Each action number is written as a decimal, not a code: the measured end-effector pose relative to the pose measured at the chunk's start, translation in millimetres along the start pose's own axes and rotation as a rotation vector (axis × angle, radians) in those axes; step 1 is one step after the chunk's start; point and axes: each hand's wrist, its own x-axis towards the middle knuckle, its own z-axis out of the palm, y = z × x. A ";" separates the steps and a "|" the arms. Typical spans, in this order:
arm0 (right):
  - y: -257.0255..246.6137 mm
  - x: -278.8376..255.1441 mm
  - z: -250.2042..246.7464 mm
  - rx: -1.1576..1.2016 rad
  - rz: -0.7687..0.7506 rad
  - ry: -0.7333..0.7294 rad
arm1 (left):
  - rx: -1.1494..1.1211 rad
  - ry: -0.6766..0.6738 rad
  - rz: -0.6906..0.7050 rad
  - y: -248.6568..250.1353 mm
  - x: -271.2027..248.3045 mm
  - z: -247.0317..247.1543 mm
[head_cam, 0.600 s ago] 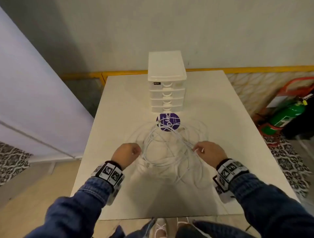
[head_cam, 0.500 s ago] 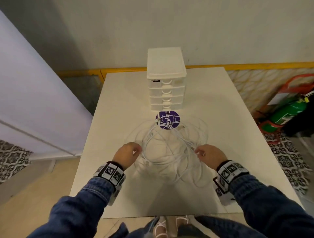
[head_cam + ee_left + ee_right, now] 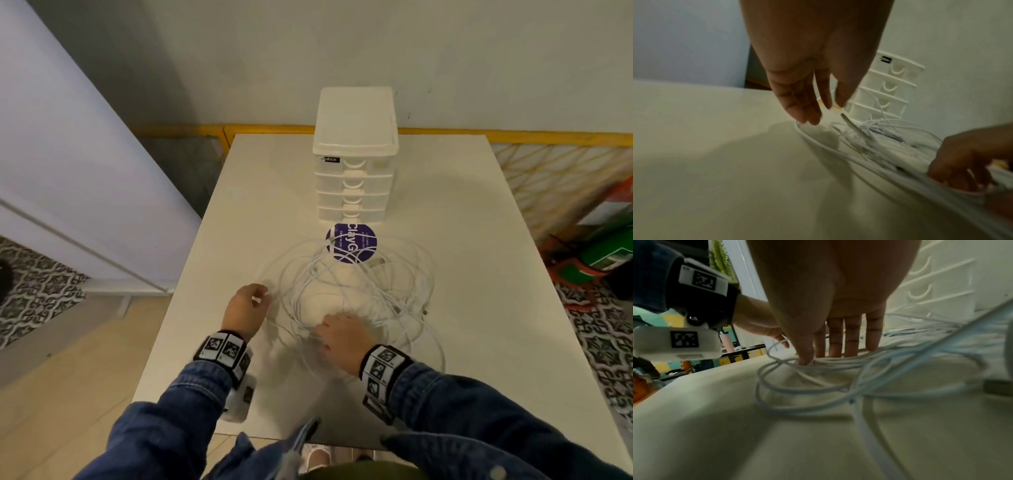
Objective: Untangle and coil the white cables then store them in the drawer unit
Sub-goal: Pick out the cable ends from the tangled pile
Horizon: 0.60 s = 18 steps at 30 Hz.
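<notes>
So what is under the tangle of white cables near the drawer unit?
A round purple sticker on the table shows beneath the white cables' far loops; crossing strands hide part of its print.

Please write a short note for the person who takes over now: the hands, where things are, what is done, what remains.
Left hand: open, fingertips at the left edge of the cables.
Right hand: open, fingers down on the near loops.
Cables: one tangled heap on the table, in front of the drawer unit.
Drawers all closed.
Done: nothing coiled or stored.
Left: untangle, coil, put away.
</notes>
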 end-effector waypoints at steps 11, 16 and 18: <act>21.8 -8.1 -26.6 0.441 0.106 0.213 | 0.378 -0.287 0.001 13.6 14.1 17.2; 53.1 -25.8 -70.9 0.771 0.211 0.715 | 0.488 -0.382 0.040 19.4 20.4 6.7; 70.2 -31.6 -92.6 0.861 0.282 0.916 | 0.451 -0.243 0.148 38.5 23.8 -3.3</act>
